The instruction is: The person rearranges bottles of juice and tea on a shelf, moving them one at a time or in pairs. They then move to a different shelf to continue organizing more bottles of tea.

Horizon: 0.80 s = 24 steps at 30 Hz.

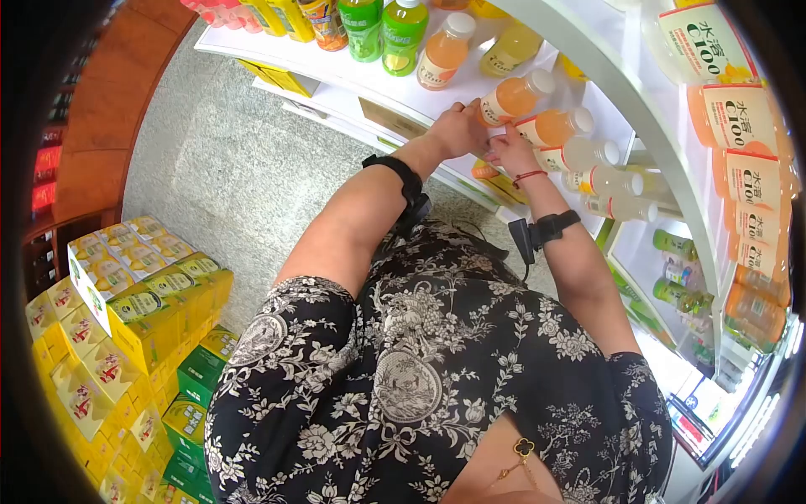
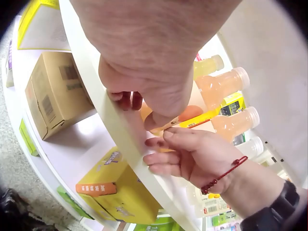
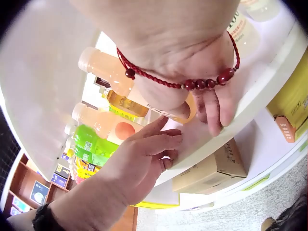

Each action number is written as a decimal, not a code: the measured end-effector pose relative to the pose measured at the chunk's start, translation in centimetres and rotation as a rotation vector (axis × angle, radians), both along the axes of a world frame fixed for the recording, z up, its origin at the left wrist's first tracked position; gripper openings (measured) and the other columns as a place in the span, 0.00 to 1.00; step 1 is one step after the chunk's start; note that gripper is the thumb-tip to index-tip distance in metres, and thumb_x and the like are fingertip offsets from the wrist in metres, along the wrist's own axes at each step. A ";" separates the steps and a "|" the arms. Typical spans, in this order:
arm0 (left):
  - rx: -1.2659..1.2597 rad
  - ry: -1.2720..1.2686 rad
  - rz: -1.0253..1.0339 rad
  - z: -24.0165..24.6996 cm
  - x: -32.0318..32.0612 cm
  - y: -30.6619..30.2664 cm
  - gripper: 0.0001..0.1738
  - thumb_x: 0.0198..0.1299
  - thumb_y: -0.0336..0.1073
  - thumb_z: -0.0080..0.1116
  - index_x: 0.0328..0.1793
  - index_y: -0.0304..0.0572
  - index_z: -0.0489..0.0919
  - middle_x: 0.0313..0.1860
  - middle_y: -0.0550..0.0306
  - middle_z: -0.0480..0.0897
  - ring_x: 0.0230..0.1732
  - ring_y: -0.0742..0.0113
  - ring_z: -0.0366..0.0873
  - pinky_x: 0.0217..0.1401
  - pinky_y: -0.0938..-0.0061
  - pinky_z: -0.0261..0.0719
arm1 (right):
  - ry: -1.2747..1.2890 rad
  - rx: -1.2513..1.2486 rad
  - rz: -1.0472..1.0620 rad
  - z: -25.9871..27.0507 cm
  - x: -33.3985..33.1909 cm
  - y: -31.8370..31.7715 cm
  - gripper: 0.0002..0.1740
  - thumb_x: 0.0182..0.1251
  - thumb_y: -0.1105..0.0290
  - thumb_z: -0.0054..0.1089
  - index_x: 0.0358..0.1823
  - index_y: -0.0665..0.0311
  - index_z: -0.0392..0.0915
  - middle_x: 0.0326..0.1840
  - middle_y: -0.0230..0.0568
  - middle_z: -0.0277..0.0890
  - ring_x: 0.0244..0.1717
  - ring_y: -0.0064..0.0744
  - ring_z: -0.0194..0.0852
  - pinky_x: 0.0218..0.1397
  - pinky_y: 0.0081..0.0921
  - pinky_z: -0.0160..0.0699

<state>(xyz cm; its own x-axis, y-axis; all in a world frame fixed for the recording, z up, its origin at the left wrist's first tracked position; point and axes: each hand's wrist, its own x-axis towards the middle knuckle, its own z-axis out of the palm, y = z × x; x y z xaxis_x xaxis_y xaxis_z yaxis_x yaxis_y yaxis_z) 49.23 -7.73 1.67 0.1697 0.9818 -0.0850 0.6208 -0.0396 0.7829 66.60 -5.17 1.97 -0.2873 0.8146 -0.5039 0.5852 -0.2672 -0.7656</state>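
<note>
My left hand (image 1: 460,131) is at the shelf's front edge in the head view, its fingertips at the base of a peach-coloured C100 drink bottle (image 1: 514,99). Its fingers bend loosely over the edge in the left wrist view, with the thumb against the bottle's lower part. Close beside it, my right hand (image 1: 514,153) reaches to the base of the neighbouring peach-coloured bottle (image 1: 561,128). The right fingers (image 3: 211,113) look nearly straight in the right wrist view, pointing down at the white shelf edge (image 3: 197,156). Both bottles are partly hidden behind the hands.
Pale bottles (image 1: 588,154) continue the row to the right; another peach bottle (image 1: 445,52) and green bottles (image 1: 405,38) stand left. A cardboard box (image 2: 60,94) and a yellow box (image 2: 118,187) sit on the shelf below. Yellow cartons (image 1: 168,311) are stacked at the left.
</note>
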 end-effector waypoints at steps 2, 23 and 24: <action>0.004 -0.038 0.023 -0.4 -0.1 -0.1 0.46 0.48 0.33 0.61 0.74 0.37 0.54 0.51 0.40 0.73 0.52 0.46 0.74 0.57 0.63 0.73 | 0.003 0.013 0.000 0.2 -0.4 -0.1 0.38 0.64 0.73 0.48 0.74 0.61 0.43 0.43 0.48 0.77 0.31 0.35 0.82 0.33 0.27 0.81; -0.157 -0.136 0.122 -1.7 -3.5 0.6 0.57 0.44 0.43 0.67 0.75 0.31 0.45 0.61 0.28 0.66 0.62 0.40 0.67 0.65 0.63 0.68 | -0.071 -0.055 0.133 0.9 -4.7 1.6 0.39 0.69 0.69 0.46 0.76 0.58 0.37 0.50 0.45 0.74 0.37 0.32 0.81 0.39 0.24 0.81; -0.158 -0.136 0.121 -1.6 -3.5 0.7 0.57 0.44 0.43 0.67 0.75 0.31 0.45 0.61 0.28 0.66 0.62 0.40 0.67 0.65 0.63 0.68 | -0.079 -0.050 0.144 1.0 -4.8 1.6 0.39 0.69 0.69 0.46 0.76 0.58 0.37 0.50 0.45 0.74 0.37 0.32 0.81 0.39 0.23 0.81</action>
<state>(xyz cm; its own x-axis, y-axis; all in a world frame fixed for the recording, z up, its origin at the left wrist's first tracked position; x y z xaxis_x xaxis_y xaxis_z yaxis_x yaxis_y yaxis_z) 45.70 -7.07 0.09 0.0717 0.9721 -0.2233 0.5016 0.1583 0.8505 61.75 -3.59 2.99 -0.3570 0.7415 -0.5681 0.6777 -0.2129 -0.7038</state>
